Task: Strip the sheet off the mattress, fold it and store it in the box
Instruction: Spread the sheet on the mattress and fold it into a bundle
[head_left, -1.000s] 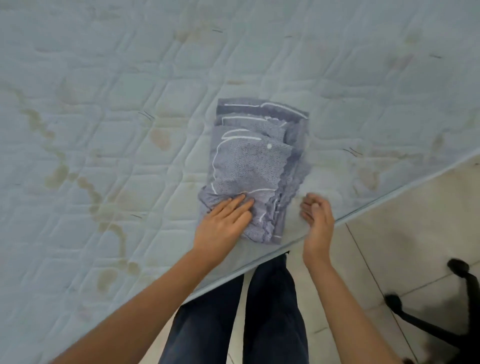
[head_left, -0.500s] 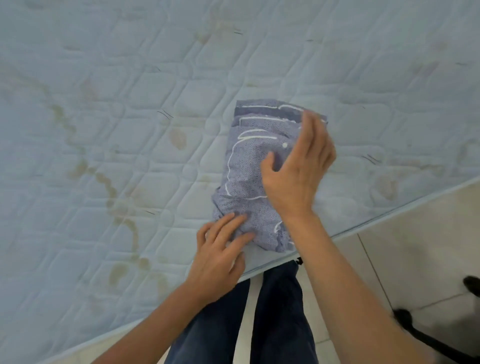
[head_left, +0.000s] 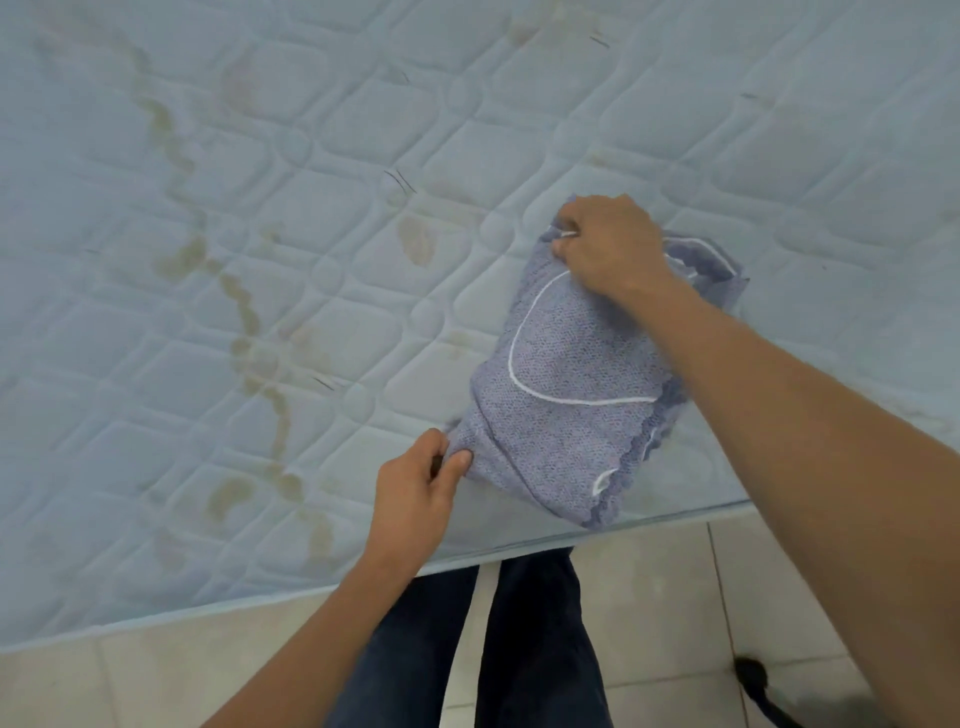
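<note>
Right hand (head_left: 613, 249) shifted farther, left hand (head_left: 415, 499) pinching sheet (head_left: 571, 374) (lying near-to-far)

Blue-grey sheet (head_left: 566, 395) — white curved lines; pale blue quilted mattress (head_left: 260, 208) — yellowish stains

The sheet (head_left: 571, 374) was a blue-grey woven fabric with thin white curved lines. It was folded into a thick, compact bundle with its layered edges showing along the right side. It lay flat on the mattress (head_left: 260, 208), close to the near edge. The mattress was bare, pale blue and quilted, with brownish stains.
</note>
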